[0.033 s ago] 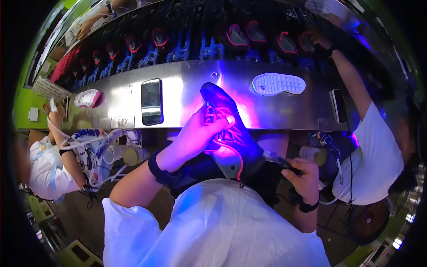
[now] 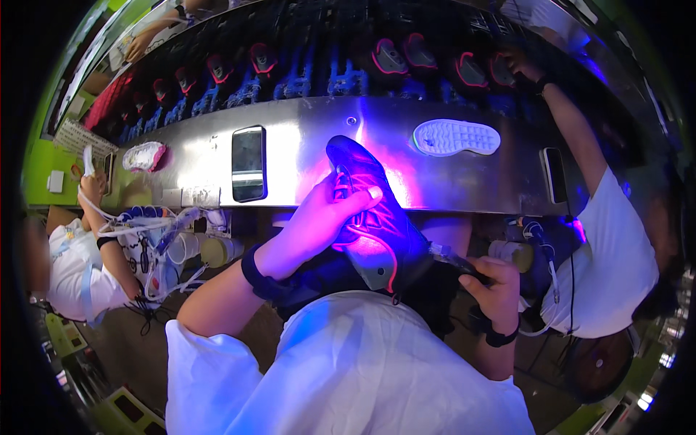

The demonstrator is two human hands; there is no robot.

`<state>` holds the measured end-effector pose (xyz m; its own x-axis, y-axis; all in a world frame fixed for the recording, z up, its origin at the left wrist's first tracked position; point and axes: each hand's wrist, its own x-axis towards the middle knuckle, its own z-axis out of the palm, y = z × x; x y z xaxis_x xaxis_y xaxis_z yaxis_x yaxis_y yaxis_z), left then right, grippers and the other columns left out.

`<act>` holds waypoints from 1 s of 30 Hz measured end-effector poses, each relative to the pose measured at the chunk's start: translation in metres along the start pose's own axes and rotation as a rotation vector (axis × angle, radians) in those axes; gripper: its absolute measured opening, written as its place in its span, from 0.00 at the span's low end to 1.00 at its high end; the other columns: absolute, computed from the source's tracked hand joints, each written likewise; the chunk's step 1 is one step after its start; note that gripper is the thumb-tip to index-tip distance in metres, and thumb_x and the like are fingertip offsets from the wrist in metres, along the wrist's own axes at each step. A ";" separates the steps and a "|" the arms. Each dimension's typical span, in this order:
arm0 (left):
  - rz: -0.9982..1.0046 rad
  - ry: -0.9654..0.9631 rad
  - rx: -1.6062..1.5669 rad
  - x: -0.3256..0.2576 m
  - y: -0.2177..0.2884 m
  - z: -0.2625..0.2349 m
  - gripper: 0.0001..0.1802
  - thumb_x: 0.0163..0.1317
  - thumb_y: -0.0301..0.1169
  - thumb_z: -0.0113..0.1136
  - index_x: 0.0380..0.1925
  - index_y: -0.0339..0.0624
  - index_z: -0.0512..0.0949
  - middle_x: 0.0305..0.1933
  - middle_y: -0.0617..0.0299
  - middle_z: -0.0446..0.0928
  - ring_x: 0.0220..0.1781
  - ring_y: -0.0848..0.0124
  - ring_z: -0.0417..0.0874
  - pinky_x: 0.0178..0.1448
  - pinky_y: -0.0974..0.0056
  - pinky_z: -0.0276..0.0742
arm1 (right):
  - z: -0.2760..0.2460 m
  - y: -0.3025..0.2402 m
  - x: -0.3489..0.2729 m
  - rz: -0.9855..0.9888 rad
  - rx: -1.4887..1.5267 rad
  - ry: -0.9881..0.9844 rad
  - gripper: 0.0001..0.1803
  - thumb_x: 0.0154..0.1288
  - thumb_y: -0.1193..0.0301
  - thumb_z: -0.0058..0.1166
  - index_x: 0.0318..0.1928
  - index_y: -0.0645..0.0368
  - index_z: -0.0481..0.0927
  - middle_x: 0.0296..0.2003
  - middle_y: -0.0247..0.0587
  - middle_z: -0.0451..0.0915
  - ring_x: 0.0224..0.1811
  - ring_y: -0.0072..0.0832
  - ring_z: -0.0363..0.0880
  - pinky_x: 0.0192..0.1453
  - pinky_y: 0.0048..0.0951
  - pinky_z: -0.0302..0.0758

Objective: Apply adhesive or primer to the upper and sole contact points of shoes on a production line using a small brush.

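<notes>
A dark shoe [image 2: 373, 188] with a pink-red edging line is tilted in front of me under violet light, its toe pointing away. My left hand [image 2: 330, 214] is closed around its upper at the laces, thumb pressed on the side. In my right hand [image 2: 494, 290] is a dark-handled brush [image 2: 464, 264], with its pale tip at the heel side of the shoe. Whether the tip touches the shoe is hard to make out.
Along the metal bench [image 2: 319, 174] lie a phone [image 2: 249, 163], a white sole [image 2: 458, 138] and a second phone [image 2: 554, 174]. Beyond it, a rack [image 2: 326, 76] carries several dark shoes. People sit close on both sides; one reaches an arm [image 2: 576, 130] over the bench.
At the far left, a person's hand with a white strip has moved slightly. My hands, the shoe and the brush stay almost where they were.
</notes>
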<state>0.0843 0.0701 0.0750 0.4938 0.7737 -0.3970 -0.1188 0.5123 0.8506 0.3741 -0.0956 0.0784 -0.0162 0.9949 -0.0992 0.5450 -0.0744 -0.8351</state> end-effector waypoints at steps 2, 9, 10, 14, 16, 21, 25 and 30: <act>-0.099 0.010 -0.077 -0.006 0.003 0.005 0.24 0.71 0.38 0.67 0.59 0.36 0.73 0.51 0.58 0.83 0.52 0.69 0.86 0.59 0.63 0.82 | -0.001 0.002 0.002 -0.075 -0.005 0.101 0.16 0.57 0.73 0.73 0.46 0.64 0.89 0.29 0.42 0.83 0.29 0.28 0.81 0.34 0.27 0.73; -0.276 0.023 -0.313 -0.030 0.001 0.001 0.21 0.77 0.44 0.55 0.58 0.39 0.76 0.53 0.58 0.84 0.55 0.67 0.86 0.61 0.60 0.81 | -0.022 -0.023 0.028 -0.168 0.023 0.036 0.17 0.56 0.76 0.73 0.48 0.64 0.88 0.29 0.40 0.83 0.28 0.25 0.80 0.33 0.26 0.73; -0.264 0.025 -0.316 -0.034 -0.001 -0.001 0.21 0.77 0.44 0.55 0.58 0.39 0.76 0.53 0.58 0.84 0.55 0.67 0.86 0.61 0.60 0.81 | -0.027 -0.034 0.030 -0.198 0.003 0.036 0.18 0.56 0.76 0.73 0.48 0.63 0.89 0.29 0.40 0.83 0.27 0.25 0.80 0.32 0.25 0.72; -0.283 -0.067 -0.503 -0.047 -0.005 -0.003 0.23 0.77 0.46 0.54 0.63 0.44 0.72 0.54 0.57 0.83 0.53 0.65 0.87 0.58 0.57 0.84 | -0.031 -0.053 0.039 -0.350 -0.053 0.074 0.19 0.55 0.74 0.74 0.49 0.60 0.90 0.27 0.39 0.82 0.24 0.23 0.77 0.29 0.24 0.71; -0.323 -0.164 -0.594 -0.052 -0.006 -0.004 0.23 0.77 0.47 0.53 0.63 0.47 0.72 0.53 0.55 0.83 0.50 0.62 0.88 0.53 0.54 0.86 | -0.033 -0.063 0.043 -0.352 -0.108 0.055 0.19 0.54 0.74 0.74 0.49 0.60 0.90 0.27 0.39 0.82 0.24 0.23 0.77 0.29 0.25 0.70; -0.535 -0.132 -0.843 -0.051 -0.024 -0.021 0.28 0.75 0.52 0.52 0.64 0.44 0.73 0.53 0.48 0.82 0.48 0.53 0.88 0.47 0.53 0.88 | -0.026 -0.071 0.059 -0.349 -0.189 0.035 0.20 0.54 0.75 0.74 0.49 0.60 0.90 0.26 0.38 0.82 0.23 0.23 0.77 0.28 0.25 0.70; -0.685 -0.307 -1.067 -0.047 -0.034 -0.037 0.29 0.75 0.53 0.53 0.63 0.43 0.73 0.53 0.48 0.82 0.47 0.52 0.89 0.47 0.52 0.93 | -0.014 -0.076 0.073 -0.385 -0.193 0.049 0.20 0.53 0.75 0.74 0.49 0.60 0.90 0.26 0.37 0.82 0.23 0.23 0.75 0.28 0.25 0.69; -0.751 -0.406 -1.229 -0.042 -0.050 -0.047 0.33 0.74 0.55 0.53 0.64 0.37 0.71 0.53 0.42 0.81 0.47 0.47 0.88 0.45 0.52 0.93 | -0.005 -0.077 0.079 -0.357 -0.161 0.032 0.20 0.54 0.78 0.73 0.50 0.60 0.90 0.28 0.34 0.82 0.23 0.19 0.74 0.28 0.23 0.68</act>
<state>0.0286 0.0295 0.0330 0.9418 0.1465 -0.3026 -0.2647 0.8780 -0.3987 0.3351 -0.0106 0.1371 -0.2039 0.9582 0.2007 0.6345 0.2855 -0.7183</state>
